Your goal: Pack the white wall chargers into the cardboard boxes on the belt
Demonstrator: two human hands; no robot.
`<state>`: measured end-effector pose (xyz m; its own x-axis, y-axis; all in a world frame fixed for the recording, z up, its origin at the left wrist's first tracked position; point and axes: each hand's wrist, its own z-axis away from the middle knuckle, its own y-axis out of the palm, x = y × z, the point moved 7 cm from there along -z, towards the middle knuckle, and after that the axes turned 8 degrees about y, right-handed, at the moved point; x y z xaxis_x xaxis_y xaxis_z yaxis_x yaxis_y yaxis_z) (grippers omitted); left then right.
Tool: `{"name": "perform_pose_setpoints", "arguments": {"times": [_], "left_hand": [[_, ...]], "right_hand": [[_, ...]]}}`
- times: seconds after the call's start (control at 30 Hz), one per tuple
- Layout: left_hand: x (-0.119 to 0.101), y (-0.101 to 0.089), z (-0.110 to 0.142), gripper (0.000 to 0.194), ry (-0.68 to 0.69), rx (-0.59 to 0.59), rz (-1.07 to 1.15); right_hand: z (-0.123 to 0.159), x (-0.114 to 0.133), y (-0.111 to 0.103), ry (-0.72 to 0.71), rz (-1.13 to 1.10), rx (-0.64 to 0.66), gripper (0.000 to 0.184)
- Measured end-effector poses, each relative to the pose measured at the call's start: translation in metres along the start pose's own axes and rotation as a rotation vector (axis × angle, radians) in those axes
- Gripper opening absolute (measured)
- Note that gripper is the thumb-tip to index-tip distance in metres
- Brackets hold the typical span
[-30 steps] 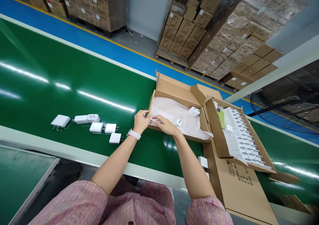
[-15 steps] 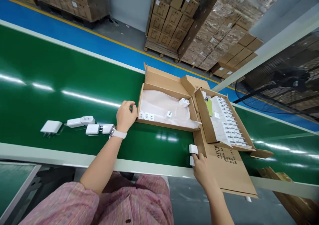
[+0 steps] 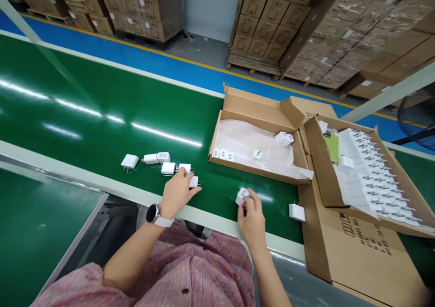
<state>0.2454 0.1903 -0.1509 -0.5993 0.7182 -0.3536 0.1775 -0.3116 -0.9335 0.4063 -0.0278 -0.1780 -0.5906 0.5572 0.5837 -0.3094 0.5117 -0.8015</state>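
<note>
My right hand (image 3: pixel 252 214) pinches a white plug-in charger (image 3: pixel 242 196) above the green belt, its socket face showing. My left hand (image 3: pixel 176 191) is on the belt with thumb and fingers around another white charger (image 3: pixel 194 182), its prongs pointing right. Its fingertips also touch a second charger (image 3: pixel 185 167) just behind. Left of that hand lie more chargers, one (image 3: pixel 168 168) close by and one (image 3: pixel 129 161) farthest left. Another charger (image 3: pixel 297 212) rests near the carton flap. The open carton (image 3: pixel 254 173), lined with white sheet, has several chargers inside.
A second open carton (image 3: pixel 328 194) on the right holds rows of chargers with prongs up and a green item (image 3: pixel 331 146). It sits on a printed cardboard flap (image 3: pixel 360 257). Stacked boxes (image 3: pixel 272 21) on pallets stand beyond the belt, with a fan (image 3: pixel 418 112) at right.
My right hand has moved left from the carton flap and now holds a charger. My left hand has moved from beside the carton down onto the chargers. The view has shifted left.
</note>
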Motion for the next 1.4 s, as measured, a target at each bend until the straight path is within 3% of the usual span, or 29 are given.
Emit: {"name": "perform_pose_setpoints", "arguments": {"times": [0.07,0.17,0.27,0.33,0.43,0.53,0.6,0.7,0.77,0.83,0.9,1.0,1.07,1.13,1.27,1.4], "left_hand": [[-0.001,0.003,-0.002,0.033,0.096,0.035,0.027],[-0.006,0.009,-0.002,0.026,0.216,0.065,0.192],[-0.023,0.022,0.002,0.027,0.298,0.112,0.485],[-0.038,0.030,0.007,0.035,0.354,0.151,0.563],[-0.050,0.031,0.007,0.050,0.438,0.137,0.397],[-0.035,0.014,-0.011,0.056,0.399,0.024,0.148],[-0.022,0.007,-0.027,0.053,0.369,0.012,0.077],[-0.018,0.010,-0.038,0.040,0.431,0.072,0.207],[-0.023,0.016,-0.035,0.036,0.471,0.102,0.345],[-0.027,0.019,-0.026,0.040,0.486,0.103,0.388],[-0.024,0.016,-0.016,0.048,0.496,0.060,0.306],[-0.010,0.003,-0.007,0.059,0.486,-0.025,0.086],[-0.001,-0.003,-0.007,0.059,0.472,-0.033,-0.032],[0.001,-0.004,-0.010,0.051,0.464,-0.014,-0.106],[-0.012,0.000,-0.016,0.040,0.441,0.017,-0.175],[-0.026,0.004,-0.021,0.039,0.449,0.080,-0.140]], "right_hand": [[-0.003,0.024,0.019,-0.067,-0.062,0.131,0.018],[-0.004,0.037,0.029,-0.083,-0.173,0.263,0.016],[-0.007,0.036,0.030,-0.040,-0.303,0.305,0.036],[-0.008,0.037,0.033,-0.051,-0.331,0.350,0.052],[-0.012,0.039,0.039,-0.076,-0.263,0.393,0.056],[-0.021,0.040,0.042,-0.071,-0.244,0.376,0.043],[-0.027,0.040,0.043,-0.049,-0.267,0.337,0.038],[-0.035,0.040,0.042,-0.027,-0.331,0.286,0.041],[-0.036,0.040,0.040,-0.075,-0.375,0.339,0.050],[-0.039,0.029,0.028,-0.129,-0.345,0.335,0.061],[-0.044,-0.001,0.001,-0.104,-0.157,0.162,0.065],[-0.043,-0.064,-0.044,0.071,0.325,-0.134,0.059],[-0.036,-0.100,-0.057,0.143,0.545,-0.158,0.057],[-0.026,-0.124,-0.057,0.112,0.613,-0.104,0.057],[-0.003,-0.140,-0.056,-0.036,0.477,-0.090,0.055],[0.013,-0.140,-0.071,-0.008,0.452,-0.119,0.053]]}}
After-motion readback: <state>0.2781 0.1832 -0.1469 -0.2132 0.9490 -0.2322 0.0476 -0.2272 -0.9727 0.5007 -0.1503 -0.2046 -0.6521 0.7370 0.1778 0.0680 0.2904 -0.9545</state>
